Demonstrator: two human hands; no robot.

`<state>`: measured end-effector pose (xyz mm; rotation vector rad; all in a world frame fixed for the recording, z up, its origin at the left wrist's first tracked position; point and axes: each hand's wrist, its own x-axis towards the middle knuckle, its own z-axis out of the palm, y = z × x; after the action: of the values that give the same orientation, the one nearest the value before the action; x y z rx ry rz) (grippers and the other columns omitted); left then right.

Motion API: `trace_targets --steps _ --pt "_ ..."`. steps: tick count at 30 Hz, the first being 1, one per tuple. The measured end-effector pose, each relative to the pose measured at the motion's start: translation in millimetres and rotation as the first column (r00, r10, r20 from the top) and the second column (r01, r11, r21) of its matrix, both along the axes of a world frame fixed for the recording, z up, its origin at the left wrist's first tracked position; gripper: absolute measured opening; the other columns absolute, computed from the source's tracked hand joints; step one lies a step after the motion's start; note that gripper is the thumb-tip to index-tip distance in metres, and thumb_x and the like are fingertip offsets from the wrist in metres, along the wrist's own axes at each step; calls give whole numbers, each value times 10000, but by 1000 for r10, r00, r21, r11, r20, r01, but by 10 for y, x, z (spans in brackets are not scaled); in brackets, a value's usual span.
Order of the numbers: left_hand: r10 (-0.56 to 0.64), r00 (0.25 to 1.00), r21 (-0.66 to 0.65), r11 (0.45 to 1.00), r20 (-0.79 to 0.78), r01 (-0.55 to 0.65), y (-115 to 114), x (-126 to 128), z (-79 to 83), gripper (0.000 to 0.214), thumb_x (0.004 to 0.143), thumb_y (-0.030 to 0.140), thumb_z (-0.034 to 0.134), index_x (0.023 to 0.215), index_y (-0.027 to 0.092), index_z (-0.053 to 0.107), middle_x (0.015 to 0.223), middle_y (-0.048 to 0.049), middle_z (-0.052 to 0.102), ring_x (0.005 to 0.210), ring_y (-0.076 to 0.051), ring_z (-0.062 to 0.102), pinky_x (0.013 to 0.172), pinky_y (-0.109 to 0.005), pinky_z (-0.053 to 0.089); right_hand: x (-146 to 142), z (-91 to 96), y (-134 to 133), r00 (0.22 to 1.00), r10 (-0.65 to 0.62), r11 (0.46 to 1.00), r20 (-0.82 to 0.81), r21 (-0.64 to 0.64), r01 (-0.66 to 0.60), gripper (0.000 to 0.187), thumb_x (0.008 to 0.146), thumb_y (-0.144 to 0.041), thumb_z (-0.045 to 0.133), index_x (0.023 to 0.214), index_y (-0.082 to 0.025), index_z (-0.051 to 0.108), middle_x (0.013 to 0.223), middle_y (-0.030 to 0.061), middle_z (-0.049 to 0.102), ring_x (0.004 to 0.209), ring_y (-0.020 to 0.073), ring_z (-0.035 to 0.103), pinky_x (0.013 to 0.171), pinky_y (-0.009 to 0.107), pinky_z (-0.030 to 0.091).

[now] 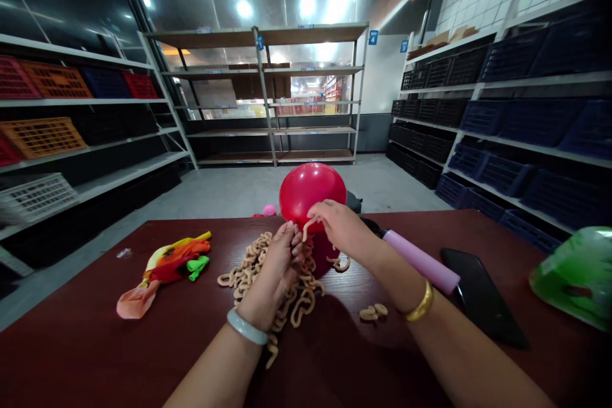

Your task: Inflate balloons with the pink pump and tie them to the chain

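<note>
A blown-up red balloon (313, 191) stands over the far edge of the table. My left hand (280, 258) is closed at the balloon's lower end, pinching its neck, which the fingers mostly hide. My right hand (338, 224) holds a tan rubber band (306, 231) between thumb and fingers, close to the left fingertips. Below and around my left hand lies a heap of tan rubber bands (246, 271). A few loose rubber bands (373, 312) rest under my right forearm.
Uninflated balloons (176, 258) lie at the left of the dark red table (86, 344). On the right are a pink cylinder (421, 261), a black flat device (482, 296) and a green plastic package (576, 277). Shelves (313, 131) with crates at the sides surround the table.
</note>
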<state>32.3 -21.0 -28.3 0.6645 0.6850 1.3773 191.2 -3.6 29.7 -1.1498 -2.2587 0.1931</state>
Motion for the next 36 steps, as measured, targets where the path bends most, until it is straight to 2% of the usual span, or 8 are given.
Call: trace_targets --steps 3,6,10,14,23,29,33,36 --pt "45 999 72 996 -12 -44 -2 -30 53 320 749 308 739 791 193 444 582 79 408 397 -31 324 357 -144 212 102 16 8 974 1 991 225 -129 29 232 880 -138 455 872 -182 682 926 95 692 834 195 628 721 288 411" --pt "58 998 115 992 -2 -57 -1 -30 71 317 762 319 727 779 191 438 570 79 398 392 -32 315 351 -142 198 118 -12 29 976 27 981 216 -192 16 265 909 -261 467 795 -168 687 841 100 706 759 204 630 687 303 422" --pt "77 997 129 989 3 -77 3 -20 67 325 775 342 719 764 190 431 550 85 383 376 -31 287 340 -143 176 -86 -124 38 937 240 867 -255 -377 -325 305 954 -320 419 927 -171 684 885 65 712 786 166 633 722 275 458" --pt "141 990 137 981 -15 -138 12 -41 95 354 765 383 725 753 189 429 543 83 394 379 -37 316 339 -144 172 -282 -257 45 790 153 725 -594 -476 -498 312 944 -384 460 966 -162 679 856 61 709 765 165 645 699 270 490" --pt "209 976 153 968 -63 -197 63 -54 63 376 748 429 731 746 181 449 559 66 439 413 -43 361 367 -150 212 -342 -398 68 863 74 825 -499 -455 -334 57 796 -200 650 815 -164 690 728 17 688 657 144 611 610 235 450" --pt "178 983 156 971 41 -183 73 -112 75 302 771 342 728 788 175 476 574 67 423 424 -39 351 366 -145 202 -334 -326 71 880 -6 861 -475 -449 -237 169 874 -210 538 797 -140 671 681 18 651 565 115 550 514 216 391" --pt "174 978 104 977 117 -186 65 -166 84 287 755 273 747 789 166 483 595 70 420 429 -29 347 371 -139 240 -282 -230 55 898 45 920 -438 -332 -208 144 871 -167 536 811 -145 665 768 22 679 682 121 586 616 222 415" --pt "149 981 77 984 122 -159 52 -176 93 294 754 269 748 766 168 472 590 79 408 410 -21 329 363 -139 245 -217 -157 14 968 85 984 -238 -130 -118 142 873 -170 559 791 -170 675 810 15 672 745 130 585 661 235 393"
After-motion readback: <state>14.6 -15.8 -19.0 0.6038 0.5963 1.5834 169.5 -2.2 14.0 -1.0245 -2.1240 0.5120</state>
